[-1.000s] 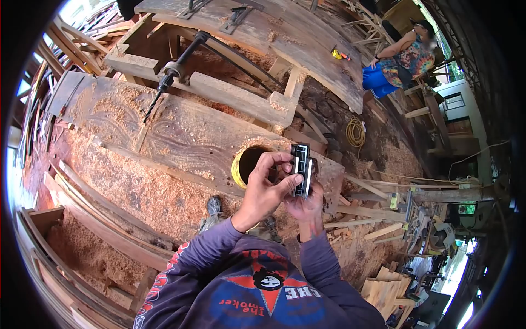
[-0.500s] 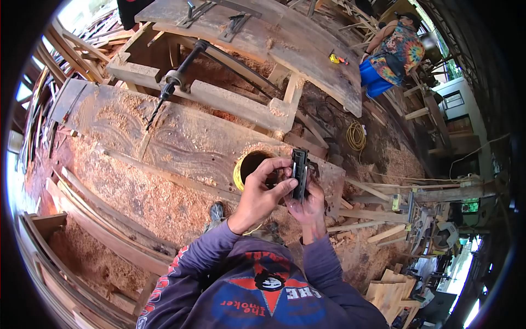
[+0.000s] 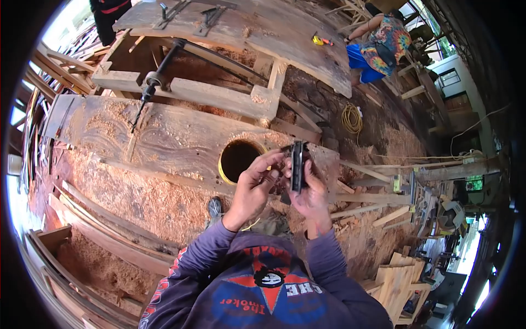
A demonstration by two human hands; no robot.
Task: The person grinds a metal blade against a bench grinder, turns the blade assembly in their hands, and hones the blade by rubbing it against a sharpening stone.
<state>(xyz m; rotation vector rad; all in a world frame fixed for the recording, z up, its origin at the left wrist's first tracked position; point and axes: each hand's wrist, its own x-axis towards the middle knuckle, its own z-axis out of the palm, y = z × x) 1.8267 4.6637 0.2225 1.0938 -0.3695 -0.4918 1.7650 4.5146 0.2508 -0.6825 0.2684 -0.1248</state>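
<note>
My right hand point(image 3: 311, 196) grips a narrow black block-like device point(image 3: 297, 165), which stands roughly upright with a long slotted face towards me. Its exact kind is unclear. Close against the device's left side is my left hand point(image 3: 253, 189), fingers curled and thumb drawn in. Whatever lies between those fingertips, if anything, is too small to make out. Just beyond my left hand is a dark round opening with a yellow rim point(image 3: 221, 167), at the sawdust-strewn wide plank point(image 3: 181, 131).
A long drill with an auger bit point(image 3: 147, 90) lies across a timber frame point(image 3: 208, 98). Behind it is a big slab table point(image 3: 296, 55) with a yellow tool point(image 3: 318, 40). A coiled yellow cord point(image 3: 352, 118) lies on the floor. Another person point(image 3: 383, 46) stands at the back right.
The black device has turned so its slotted face shows. My left thumb has come off its face, and the left fingers have drawn back to its side. The view has shifted slightly.
</note>
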